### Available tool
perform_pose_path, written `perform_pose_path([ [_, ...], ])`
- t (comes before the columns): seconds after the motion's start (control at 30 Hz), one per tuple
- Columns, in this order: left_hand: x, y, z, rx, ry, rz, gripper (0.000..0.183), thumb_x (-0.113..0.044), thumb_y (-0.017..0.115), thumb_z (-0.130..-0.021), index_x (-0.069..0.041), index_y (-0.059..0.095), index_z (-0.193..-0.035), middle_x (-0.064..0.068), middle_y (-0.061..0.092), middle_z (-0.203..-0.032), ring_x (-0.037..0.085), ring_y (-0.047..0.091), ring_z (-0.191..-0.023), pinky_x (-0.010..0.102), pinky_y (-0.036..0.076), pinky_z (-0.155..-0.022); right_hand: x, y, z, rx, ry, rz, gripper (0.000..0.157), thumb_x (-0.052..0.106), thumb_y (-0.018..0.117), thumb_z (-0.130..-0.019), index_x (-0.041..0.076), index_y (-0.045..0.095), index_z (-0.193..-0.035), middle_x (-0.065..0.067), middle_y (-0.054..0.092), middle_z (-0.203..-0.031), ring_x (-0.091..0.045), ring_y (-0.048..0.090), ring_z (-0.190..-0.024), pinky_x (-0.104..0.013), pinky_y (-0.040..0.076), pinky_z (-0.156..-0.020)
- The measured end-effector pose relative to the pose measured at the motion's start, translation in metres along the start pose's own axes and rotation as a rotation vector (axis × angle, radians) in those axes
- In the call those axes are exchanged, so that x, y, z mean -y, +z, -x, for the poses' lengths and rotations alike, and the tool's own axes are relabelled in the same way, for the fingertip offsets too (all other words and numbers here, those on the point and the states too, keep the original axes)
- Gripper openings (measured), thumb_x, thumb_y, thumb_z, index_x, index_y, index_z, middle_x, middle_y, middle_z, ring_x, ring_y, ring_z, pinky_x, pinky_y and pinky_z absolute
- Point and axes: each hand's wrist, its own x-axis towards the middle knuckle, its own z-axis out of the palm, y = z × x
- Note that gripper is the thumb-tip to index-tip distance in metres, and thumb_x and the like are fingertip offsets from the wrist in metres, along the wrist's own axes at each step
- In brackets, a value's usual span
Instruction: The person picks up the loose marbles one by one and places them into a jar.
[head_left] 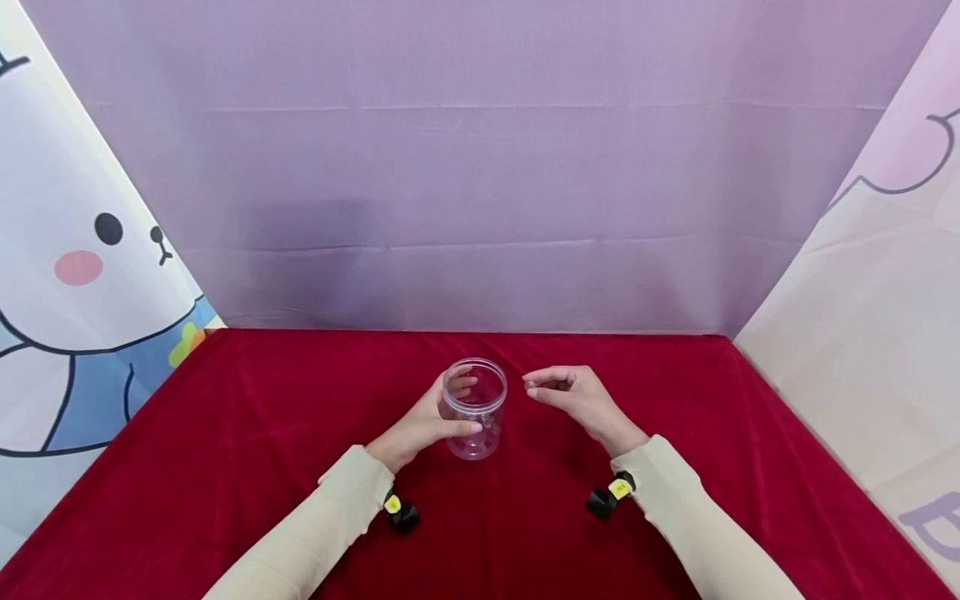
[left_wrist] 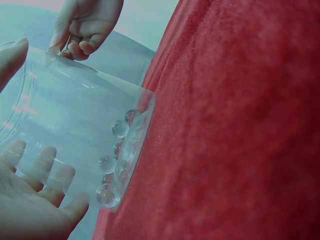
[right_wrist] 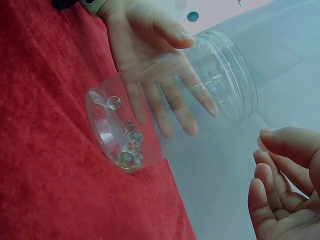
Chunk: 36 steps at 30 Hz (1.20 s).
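A clear, lidless plastic jar [head_left: 474, 448] stands on the red cloth, tilted slightly in the head view. My left hand [head_left: 422, 427] grips it from the left, thumb on the near side and fingers spread around the far wall. Several clear glass marbles [right_wrist: 133, 145] lie at the bottom of the jar. To the right of the rim, my right hand [head_left: 588, 404] pinches a small clear marble [head_left: 530, 385] between thumb and forefinger, mostly covered by the fingertips. Its other fingers are curled in the right wrist view.
A red velvety cloth [head_left: 225, 467] covers the table. A lilac fabric wall [head_left: 480, 183] rises at the back edge. Cartoon-printed panels stand at the left [head_left: 82, 333] and the right [head_left: 862, 333]. Each wrist carries a small black camera on a strap.
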Motion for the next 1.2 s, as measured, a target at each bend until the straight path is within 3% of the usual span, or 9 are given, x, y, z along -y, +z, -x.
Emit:
perform_pose_path([
  [0.3,0.000,0.001,0.000,-0.008,-0.008,-0.005,0.083,-0.006,0.072,-0.079,-0.028,0.025,-0.143,0.011,0.032,-0.148,0.028,0.028,-0.136,0.051,0.032,-0.107,0.007,0.004,-0.004,-0.011,-0.035,0.004,0.029,0.014,0.070,-0.085,0.001,0.068,-0.111,-0.021,0.066,-0.109,-0.016,0.062,-0.085,-0.037,0.053,-0.080],
  [0.87,-0.001,0.001,-0.001,0.007,-0.001,0.012,0.085,-0.008,0.074,-0.079,-0.027,0.023,-0.144,0.011,0.030,-0.149,0.029,0.028,-0.137,0.051,0.030,-0.108,0.022,0.010,-0.011,-0.032,-0.086,-0.014,0.026,0.013,0.070,-0.084,0.002,0.070,-0.108,-0.015,0.069,-0.105,-0.015,0.062,-0.083,-0.025,0.051,-0.074],
  [1.03,0.000,0.001,-0.001,0.013,0.007,0.009,0.088,-0.016,0.078,-0.076,-0.028,0.023,-0.144,0.011,0.030,-0.149,0.028,0.028,-0.137,0.051,0.031,-0.108,0.029,0.014,-0.012,-0.021,-0.101,-0.045,0.025,0.009,0.069,-0.084,-0.002,0.068,-0.108,-0.020,0.067,-0.106,-0.012,0.062,-0.082,-0.024,0.050,-0.073],
  [1.2,0.000,0.000,-0.001,0.017,0.000,0.018,0.085,-0.011,0.074,-0.079,-0.027,0.023,-0.144,0.010,0.031,-0.149,0.027,0.028,-0.136,0.051,0.030,-0.108,0.030,0.017,-0.014,-0.010,-0.111,-0.066,0.028,0.007,0.069,-0.084,-0.006,0.066,-0.108,-0.018,0.068,-0.104,-0.012,0.062,-0.081,-0.024,0.051,-0.074],
])
